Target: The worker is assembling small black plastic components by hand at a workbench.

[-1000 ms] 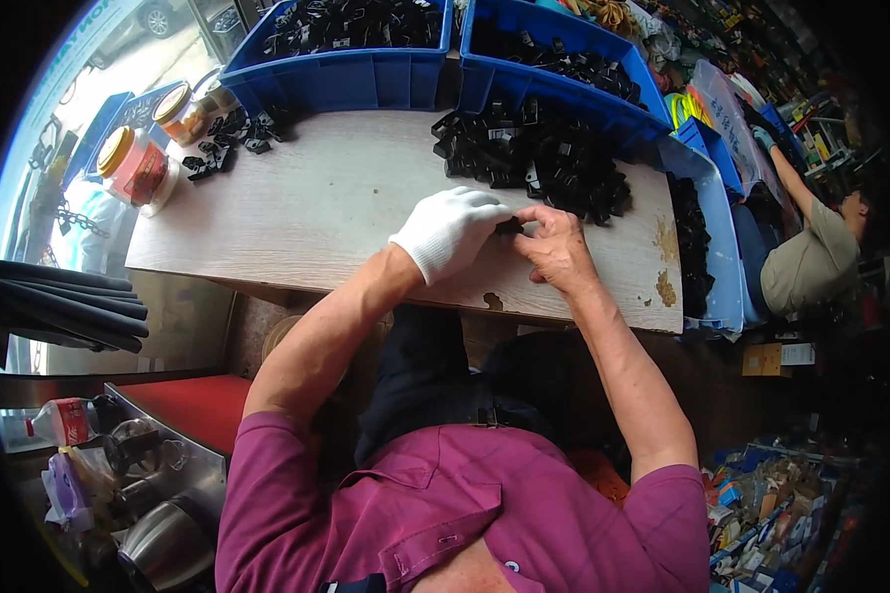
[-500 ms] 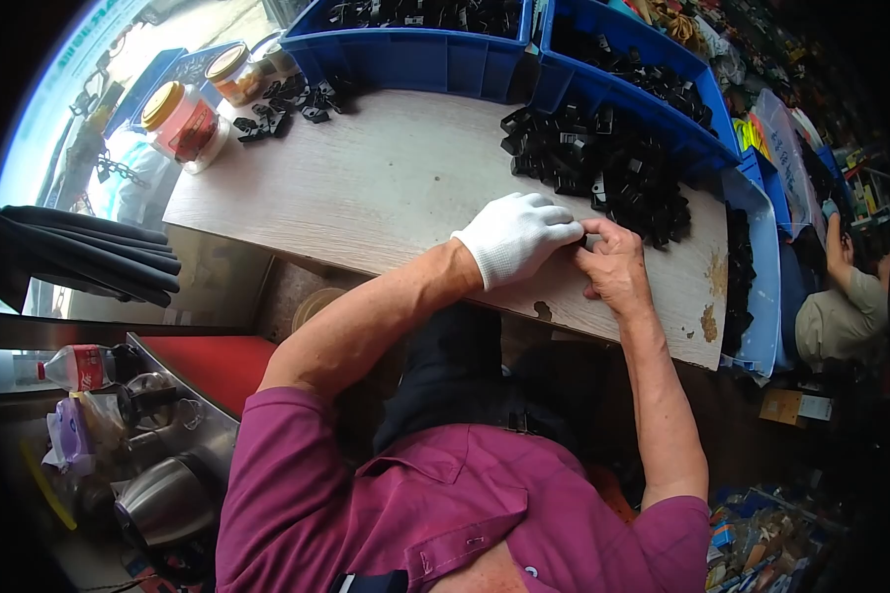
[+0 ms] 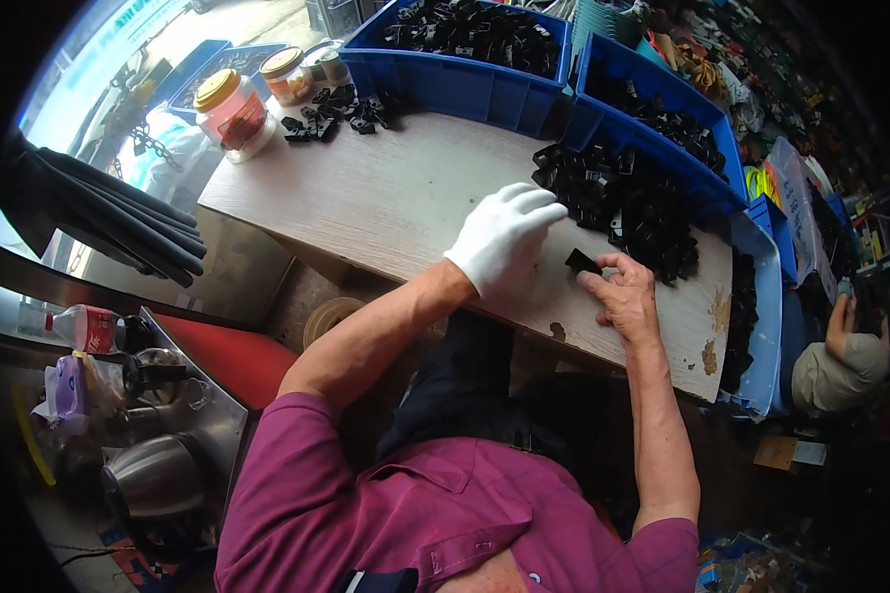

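Right hand (image 3: 625, 301) pinches small black part (image 3: 582, 261), right of frame centre, above table (image 3: 386, 198). Gloved left hand (image 3: 504, 237) hovers beside, fingers loose, holding nothing. Risk: thin fingertip grip, part slips into black pile (image 3: 628, 212), lost among lookalikes.

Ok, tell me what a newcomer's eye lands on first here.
The white-gloved left hand stands out against the wooden table, next to the bare right hand pinching a small black part. Just beyond the hands lies a heap of black parts, with blue bins of more along the far edge. At the far left corner stands a jar with a yellow lid.
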Motion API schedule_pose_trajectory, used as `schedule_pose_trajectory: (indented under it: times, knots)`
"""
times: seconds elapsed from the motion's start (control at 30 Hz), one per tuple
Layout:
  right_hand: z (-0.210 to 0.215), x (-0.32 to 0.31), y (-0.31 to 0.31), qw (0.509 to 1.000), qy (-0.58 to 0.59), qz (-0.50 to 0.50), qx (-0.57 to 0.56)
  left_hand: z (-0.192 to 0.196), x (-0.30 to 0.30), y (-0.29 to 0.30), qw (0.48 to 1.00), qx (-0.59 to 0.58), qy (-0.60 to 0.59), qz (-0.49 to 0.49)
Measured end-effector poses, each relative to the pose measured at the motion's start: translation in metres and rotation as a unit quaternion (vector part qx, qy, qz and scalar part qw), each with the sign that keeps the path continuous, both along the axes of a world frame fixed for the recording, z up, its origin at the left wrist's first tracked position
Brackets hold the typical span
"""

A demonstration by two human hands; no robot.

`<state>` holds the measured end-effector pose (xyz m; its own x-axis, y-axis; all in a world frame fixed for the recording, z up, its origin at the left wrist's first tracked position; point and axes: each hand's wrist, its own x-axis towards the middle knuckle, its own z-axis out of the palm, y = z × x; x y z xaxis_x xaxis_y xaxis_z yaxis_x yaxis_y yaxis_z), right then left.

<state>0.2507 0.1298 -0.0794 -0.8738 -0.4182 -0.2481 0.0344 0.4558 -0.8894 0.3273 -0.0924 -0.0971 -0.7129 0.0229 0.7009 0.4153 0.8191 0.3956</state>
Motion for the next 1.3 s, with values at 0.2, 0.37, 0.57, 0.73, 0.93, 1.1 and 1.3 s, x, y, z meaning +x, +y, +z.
schedule_pose_trajectory:
  times: [0.2, 0.37, 0.57, 0.73, 0.93, 1.1, 1.3]
  knots:
    - [-0.003, 0.001, 0.019, 0.984, -0.079, 0.002, -0.157, -0.019, 0.017, -0.2, 0.908, -0.138, 0.024, 0.394]
    - [0.001, -0.008, 0.062, 0.975, -0.085, -0.086, -0.187, -0.037, 0.018, -0.241, 0.885, -0.133, -0.168, 0.413]
    - [0.01, -0.059, 0.146, 0.9, 0.032, -0.377, -0.219, -0.037, 0.016, -0.211, 0.936, -0.142, -0.075, 0.313]
    - [0.014, -0.058, 0.142, 0.923, 0.029, -0.356, -0.145, -0.039, 0.018, -0.213, 0.94, -0.145, -0.078, 0.299]
    - [0.012, -0.036, 0.08, 0.977, -0.038, -0.174, -0.12, -0.027, 0.018, -0.206, 0.932, -0.173, -0.144, 0.284]
    - [0.007, -0.033, 0.051, 0.986, -0.017, -0.153, -0.06, -0.027, 0.025, -0.176, 0.947, -0.119, -0.135, 0.267]
    - [-0.002, -0.033, 0.037, 0.989, 0.022, -0.145, -0.004, -0.041, 0.028, -0.166, 0.939, -0.098, -0.078, 0.319]
